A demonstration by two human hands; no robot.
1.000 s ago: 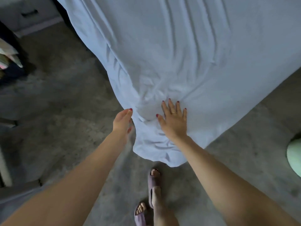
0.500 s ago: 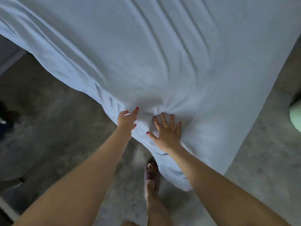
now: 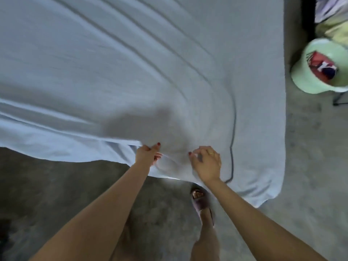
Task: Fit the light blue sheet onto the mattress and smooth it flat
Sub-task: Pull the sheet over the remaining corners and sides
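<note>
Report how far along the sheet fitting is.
Done: the light blue sheet is spread over the mattress top. In hand: the left hand and right hand both grip the fabric at the near corner, which hangs loose toward the floor. Left: seating that corner and smoothing the long creases that fan across the top toward it.

The light blue sheet (image 3: 116, 76) covers most of the frame, from the upper left to the right side, and hides the mattress under it. Long folds run from the top toward the lower middle, where the cloth is gathered. Its lower edge hangs over the side, and a loose corner hangs down at the lower right.
</note>
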